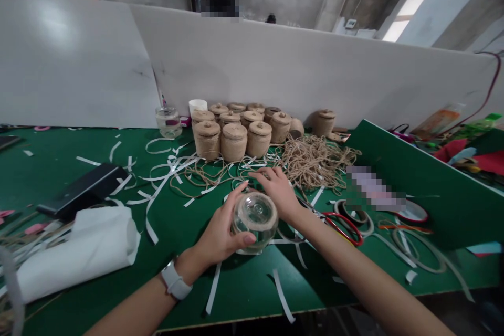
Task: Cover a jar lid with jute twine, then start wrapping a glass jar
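My left hand (220, 231) is wrapped around the side of a clear glass jar (255, 236) near the table's front edge. A pale beige ring runs around the round face of the jar turned towards me. Just behind the jar, my right hand (277, 191) reaches leftwards with its fingers stretched out; its fingertips are near the loose twine and partly hard to make out. Several lidded jars wrapped in brown twine (233, 143) stand beyond my hands. A tangled heap of twine (315, 163) lies to their right.
Red-handled scissors (346, 228) and rolls of tape (411, 211) lie at right, beside a green divider (425, 184). At left are a black object (84, 189) and a white roll (79, 252). Another glass jar (168, 122) stands behind. White strips (151, 220) are scattered about.
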The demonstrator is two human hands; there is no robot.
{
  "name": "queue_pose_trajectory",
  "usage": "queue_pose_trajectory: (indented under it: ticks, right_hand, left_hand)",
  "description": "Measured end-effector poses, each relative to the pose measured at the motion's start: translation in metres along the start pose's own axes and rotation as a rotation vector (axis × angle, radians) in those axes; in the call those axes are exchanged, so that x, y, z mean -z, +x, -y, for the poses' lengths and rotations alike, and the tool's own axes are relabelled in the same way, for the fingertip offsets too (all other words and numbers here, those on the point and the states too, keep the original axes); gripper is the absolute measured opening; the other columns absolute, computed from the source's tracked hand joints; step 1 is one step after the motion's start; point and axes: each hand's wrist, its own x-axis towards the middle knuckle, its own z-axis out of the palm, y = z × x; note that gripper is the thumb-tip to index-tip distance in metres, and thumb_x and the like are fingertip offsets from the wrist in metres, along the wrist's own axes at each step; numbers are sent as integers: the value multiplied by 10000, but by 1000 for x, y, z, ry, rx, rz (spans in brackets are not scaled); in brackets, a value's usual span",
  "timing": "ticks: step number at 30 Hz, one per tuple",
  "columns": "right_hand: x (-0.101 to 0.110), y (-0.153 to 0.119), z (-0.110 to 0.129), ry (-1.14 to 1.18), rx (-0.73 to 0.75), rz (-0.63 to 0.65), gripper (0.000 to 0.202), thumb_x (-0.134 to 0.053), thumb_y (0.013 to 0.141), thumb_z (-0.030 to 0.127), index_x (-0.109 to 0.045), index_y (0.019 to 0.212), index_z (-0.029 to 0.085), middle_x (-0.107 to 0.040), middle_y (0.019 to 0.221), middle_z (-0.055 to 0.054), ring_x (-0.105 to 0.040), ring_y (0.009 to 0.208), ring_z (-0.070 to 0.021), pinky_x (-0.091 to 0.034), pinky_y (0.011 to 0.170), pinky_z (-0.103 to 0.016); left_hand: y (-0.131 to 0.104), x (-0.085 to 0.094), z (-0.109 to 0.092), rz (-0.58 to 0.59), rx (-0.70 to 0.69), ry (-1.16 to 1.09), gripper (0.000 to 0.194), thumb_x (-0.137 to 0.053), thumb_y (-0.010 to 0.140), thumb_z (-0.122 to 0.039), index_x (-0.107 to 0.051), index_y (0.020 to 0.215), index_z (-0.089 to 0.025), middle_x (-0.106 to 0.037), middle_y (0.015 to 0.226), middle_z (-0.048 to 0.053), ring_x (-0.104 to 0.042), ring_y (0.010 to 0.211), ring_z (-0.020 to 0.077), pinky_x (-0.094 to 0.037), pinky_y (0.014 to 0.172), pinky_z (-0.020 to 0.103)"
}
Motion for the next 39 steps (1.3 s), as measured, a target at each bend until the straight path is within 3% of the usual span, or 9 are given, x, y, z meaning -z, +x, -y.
queue_pose_trajectory:
  ticks: [9,17,20,26,28,30,33,36,39]
  right_hand:
    - [-1,-10,-1,34,90,181,119,-636,870,290,-685,939,205,-640,897,-81,-486,911,-238,-390,804,-362]
    - [18,-39,-13,218,67,69,118,-519,926,216,-622,879,183,-637,918,-83,-512,916,-219,-425,841,-355]
    - [25,-51,-29,298,-35,1,127,-499,934,245,-598,868,202,-642,931,-83,-527,908,-227,-424,847,-379]
    - [50,-65,-59,651,-498,-100,189,-544,899,418,-566,845,238,-666,829,-43,-604,775,-217,-439,737,-344]
    - [56,-68,-64,693,-550,-124,188,-582,873,427,-571,899,241,-671,847,-42,-613,773,-219,-448,738,-347]
    - [58,-69,-64,624,-494,-200,200,-604,859,373,-582,1010,244,-659,962,-61,-602,804,-219,-457,763,-362]
    - [54,-68,-51,400,-252,-259,198,-521,897,252,-617,1070,255,-603,1091,-92,-561,957,-237,-454,853,-399]
    - [42,-58,-31,244,29,-106,217,-493,912,191,-678,999,267,-586,1127,-96,-492,1087,-252,-427,929,-421]
    - [32,-43,-19,122,137,20,201,-530,888,172,-690,989,238,-551,1206,-112,-451,1118,-279,-417,916,-437]
  left_hand:
    - [1,4,-1,-14,-40,116,889,-531,711,-798,-437,1343,-181,-559,1342,172,-558,1194,340,-428,1023,446]
    - [-3,12,0,-34,-130,227,847,-483,679,-850,-544,1208,-191,-660,1156,132,-624,1054,323,-484,929,415]
    - [-4,14,4,-44,-190,241,779,-473,724,-815,-565,1198,-203,-663,1144,116,-625,1036,306,-487,910,400]
    - [-2,13,3,-68,-192,230,770,-454,728,-822,-590,1168,-205,-677,1119,111,-641,994,294,-499,883,386]
    - [-1,14,2,-65,-185,241,773,-445,729,-823,-595,1165,-204,-683,1106,114,-647,981,296,-504,875,386]
    - [0,14,3,-62,-186,261,774,-440,729,-822,-597,1165,-202,-683,1103,118,-649,978,302,-507,872,390]
    - [0,15,4,-68,-187,274,784,-428,726,-827,-601,1162,-200,-680,1108,121,-645,989,310,-505,878,396]
    - [-1,16,6,-71,-191,272,780,-423,733,-823,-602,1168,-201,-680,1105,119,-645,990,312,-507,873,399]
    - [-1,15,6,-92,-176,266,792,-429,738,-820,-592,1193,-192,-675,1133,128,-641,1013,315,-501,887,400]
